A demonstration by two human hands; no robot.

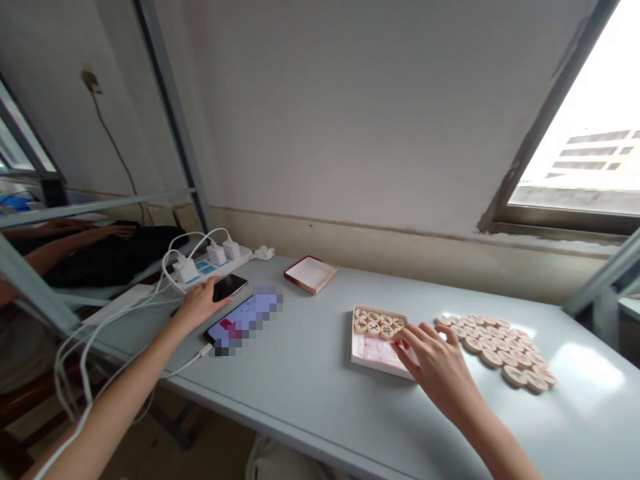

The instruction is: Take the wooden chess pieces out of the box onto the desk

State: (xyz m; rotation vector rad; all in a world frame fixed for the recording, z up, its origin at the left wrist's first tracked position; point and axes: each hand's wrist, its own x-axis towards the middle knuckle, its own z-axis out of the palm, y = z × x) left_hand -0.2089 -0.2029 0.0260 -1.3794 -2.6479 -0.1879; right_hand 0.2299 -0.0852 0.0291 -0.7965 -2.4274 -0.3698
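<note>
My left hand (199,301) wraps around one end of a dark-screened smartphone (231,287) lying on the desk. Just in front of it, a second smartphone (240,323) with a lit screen has a white charging cable plugged in. At the shallow box (356,355), the fingers of my right hand (431,353) close at the right end of its two rows of round wooden xiangqi pieces (373,327). The piece at my fingertips is mostly hidden. Beyond that hand, many loose xiangqi pieces (500,343) lie in a cluster on the desk.
An upturned box lid (311,274) lies near the wall. A power strip (227,267) with white chargers stands at the left, and white cables (87,347) hang over the desk edge. Another person's arm (75,243) rests beyond the metal frame (175,107).
</note>
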